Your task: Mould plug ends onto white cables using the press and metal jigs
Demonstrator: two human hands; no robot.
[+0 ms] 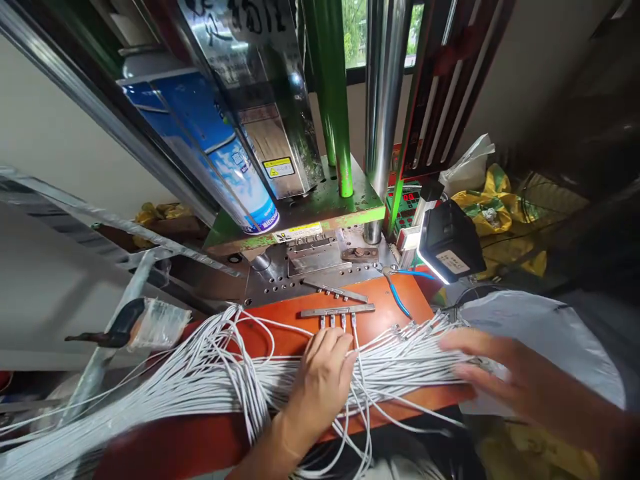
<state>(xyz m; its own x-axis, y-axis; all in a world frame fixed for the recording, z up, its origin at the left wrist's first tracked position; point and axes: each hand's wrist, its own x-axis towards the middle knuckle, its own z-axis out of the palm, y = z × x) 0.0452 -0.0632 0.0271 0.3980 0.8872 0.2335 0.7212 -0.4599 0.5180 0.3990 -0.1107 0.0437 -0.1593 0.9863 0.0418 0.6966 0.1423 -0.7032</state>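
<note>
A thick bundle of white cables (200,393) runs across the orange-red work surface (387,300). My left hand (325,370) is over the middle of it, fingers curled round a few cables just below their plugs. These small metal-ended plugs (343,321) sit in a row along a narrow metal bar (337,310). A second metal bar (335,291) lies at an angle behind it. On the right, my right hand (500,367) is blurred, thumb and fingers apart around the bundle's far end, beside loose cable ends. Whether it touches them is unclear.
Behind stands a green-framed press (343,217) with a metal plate below. A blue spray can (240,180) stands on its ledge. Blue-handled pliers (400,297) lie at the right, near a lit black lamp (450,240). A clamp (125,323) is on the left rail.
</note>
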